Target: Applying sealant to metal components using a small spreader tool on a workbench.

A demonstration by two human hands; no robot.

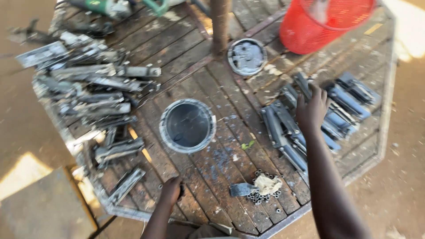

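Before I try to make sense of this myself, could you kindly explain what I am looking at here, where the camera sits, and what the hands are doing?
There is no machine here: a person works with two bare hands, and the single picture comes from a camera worn on the head, looking down.

Below is a worn wooden table with angled edges. The right hand reaches out onto a pile of dark metal pieces on the right side; whether its grip has closed on one is hard to tell. The left hand rests at the near edge, and I cannot tell if it holds anything.

A larger heap of similar metal parts lies on the left. In the middle stands an open round tin, with a round lid farther back. Small nuts sit near the front, and a red mesh basket is at the top.
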